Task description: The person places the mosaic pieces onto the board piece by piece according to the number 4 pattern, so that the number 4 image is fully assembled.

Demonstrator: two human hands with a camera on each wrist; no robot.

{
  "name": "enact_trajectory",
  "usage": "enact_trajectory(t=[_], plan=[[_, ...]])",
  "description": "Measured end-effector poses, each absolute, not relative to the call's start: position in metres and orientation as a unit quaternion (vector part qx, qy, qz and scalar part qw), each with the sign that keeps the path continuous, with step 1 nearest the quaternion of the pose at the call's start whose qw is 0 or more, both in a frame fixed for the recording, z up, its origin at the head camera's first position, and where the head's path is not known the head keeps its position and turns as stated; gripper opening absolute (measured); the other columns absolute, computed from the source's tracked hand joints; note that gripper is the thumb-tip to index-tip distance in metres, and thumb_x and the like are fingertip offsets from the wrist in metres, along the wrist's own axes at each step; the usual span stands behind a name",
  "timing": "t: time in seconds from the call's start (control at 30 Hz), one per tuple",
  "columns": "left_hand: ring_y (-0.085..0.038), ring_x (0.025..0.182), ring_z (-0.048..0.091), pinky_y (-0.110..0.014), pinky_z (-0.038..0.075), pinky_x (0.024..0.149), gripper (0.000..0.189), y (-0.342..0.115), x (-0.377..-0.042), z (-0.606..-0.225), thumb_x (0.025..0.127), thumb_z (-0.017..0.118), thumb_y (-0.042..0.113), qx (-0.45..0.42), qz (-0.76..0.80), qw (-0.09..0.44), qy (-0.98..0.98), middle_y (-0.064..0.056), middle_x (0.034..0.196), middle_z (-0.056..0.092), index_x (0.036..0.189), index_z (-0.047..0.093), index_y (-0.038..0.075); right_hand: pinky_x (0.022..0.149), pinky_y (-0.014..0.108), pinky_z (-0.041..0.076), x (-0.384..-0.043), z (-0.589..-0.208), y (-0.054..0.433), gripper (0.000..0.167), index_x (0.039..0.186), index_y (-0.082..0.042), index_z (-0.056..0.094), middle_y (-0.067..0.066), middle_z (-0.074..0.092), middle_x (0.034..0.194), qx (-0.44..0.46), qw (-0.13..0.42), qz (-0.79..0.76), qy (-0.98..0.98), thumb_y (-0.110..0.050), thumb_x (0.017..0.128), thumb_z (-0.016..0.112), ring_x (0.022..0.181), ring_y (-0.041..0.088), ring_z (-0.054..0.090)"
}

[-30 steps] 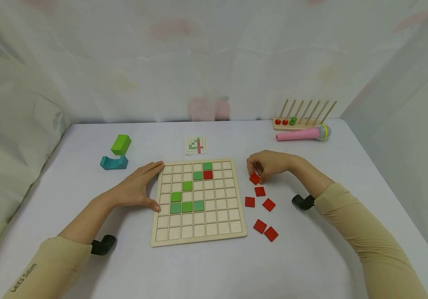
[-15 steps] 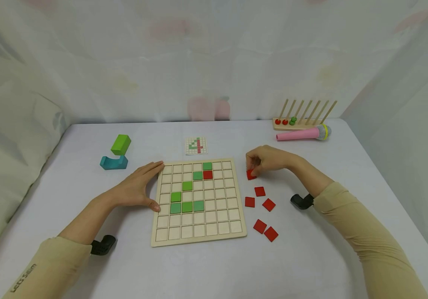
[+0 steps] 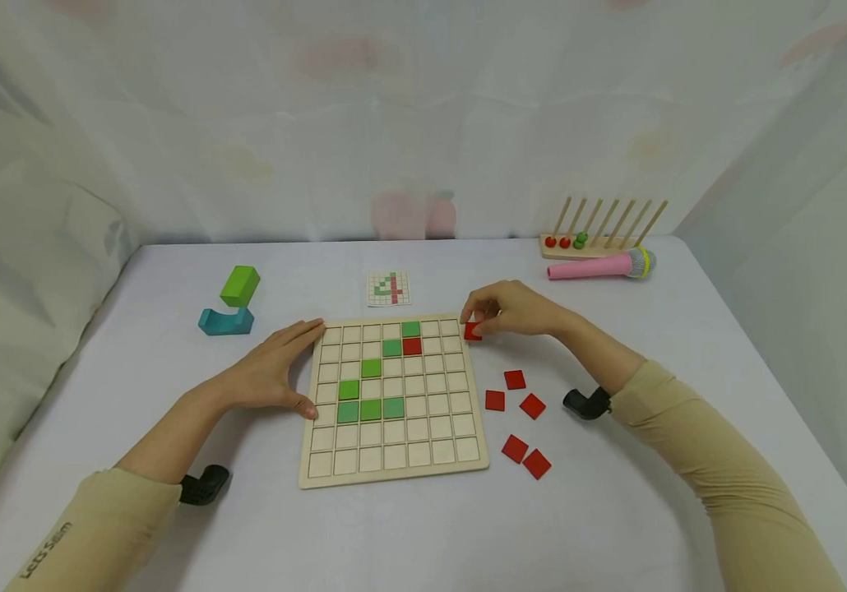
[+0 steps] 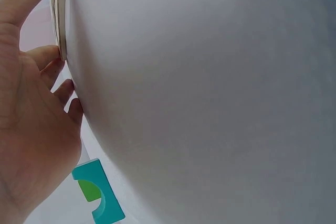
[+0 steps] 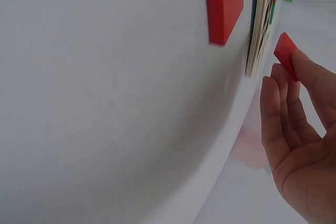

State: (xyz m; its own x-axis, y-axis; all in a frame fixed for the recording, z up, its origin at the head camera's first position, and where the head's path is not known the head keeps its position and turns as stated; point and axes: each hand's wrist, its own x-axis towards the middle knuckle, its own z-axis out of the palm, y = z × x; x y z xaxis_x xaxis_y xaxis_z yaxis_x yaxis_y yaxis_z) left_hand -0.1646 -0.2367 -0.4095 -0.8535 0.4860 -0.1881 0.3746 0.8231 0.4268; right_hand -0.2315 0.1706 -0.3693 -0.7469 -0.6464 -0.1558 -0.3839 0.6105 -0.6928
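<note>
A wooden grid board (image 3: pixel 394 468) lies mid-table, with several green tiles (image 3: pixel 370 409) and one red tile (image 3: pixel 412 346) in its squares. Against the board's left edge rests my left hand (image 3: pixel 268 368), thumb and fingers spread; the left wrist view shows its fingertips touching the rim. My right hand (image 3: pixel 516 308) pinches a second red tile (image 5: pixel 285 53) between thumb and fingers, just above the board's top right corner. More red tiles (image 3: pixel 532 405) lie loose on the table to the right of the board.
Behind the board lies a small pattern card (image 3: pixel 388 289). At the back right are a pegged bead counter (image 3: pixel 579 252) and a pink toy microphone (image 3: pixel 594 266). On the left sit a green block (image 3: pixel 239 286) and a teal arch block (image 3: pixel 226 322).
My right hand has lifted a red tile from the table and carried it left and away from me to the board's right edge. The left hand stays still.
</note>
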Motion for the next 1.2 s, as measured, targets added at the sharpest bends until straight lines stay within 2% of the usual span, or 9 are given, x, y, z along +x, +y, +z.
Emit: enact_trajectory(t=[0.43, 0.93, 1.2], plan=[[-0.043, 0.152, 0.015, -0.067, 0.022, 0.119, 0.135, -0.237, -0.165, -0.411, 0.054, 0.085, 0.067, 0.228, 0.187, 0.142, 0.945, -0.013, 0.166, 0.019, 0.158, 0.021, 0.009, 0.071, 0.025, 0.051, -0.222, -0.369, 0.137, 0.018, 0.105, -0.014, 0.074, 0.003, 0.066, 0.091, -0.29, 0.191, -0.334, 0.876, -0.011, 0.087, 0.069, 0.082, 0.015, 0.065], [-0.044, 0.152, 0.016, -0.067, 0.022, 0.119, 0.136, -0.237, -0.164, -0.41, 0.054, 0.085, 0.068, 0.228, 0.189, 0.143, 0.944, -0.013, 0.167, 0.018, 0.158, 0.022, 0.008, 0.067, 0.021, 0.049, -0.216, -0.368, 0.109, 0.019, 0.106, -0.013, 0.075, 0.003, 0.07, 0.089, -0.325, 0.196, -0.327, 0.866, -0.008, 0.092, 0.064, 0.077, 0.011, 0.064], [-0.044, 0.152, 0.016, -0.067, 0.023, 0.118, 0.136, -0.236, -0.164, -0.41, 0.053, 0.086, 0.067, 0.227, 0.19, 0.142, 0.945, -0.014, 0.166, 0.019, 0.158, 0.022, 0.008, 0.075, 0.022, 0.053, -0.212, -0.369, 0.097, 0.017, 0.102, -0.014, 0.075, 0.002, 0.073, 0.092, -0.334, 0.191, -0.314, 0.868, -0.006, 0.089, 0.066, 0.082, 0.012, 0.065]])
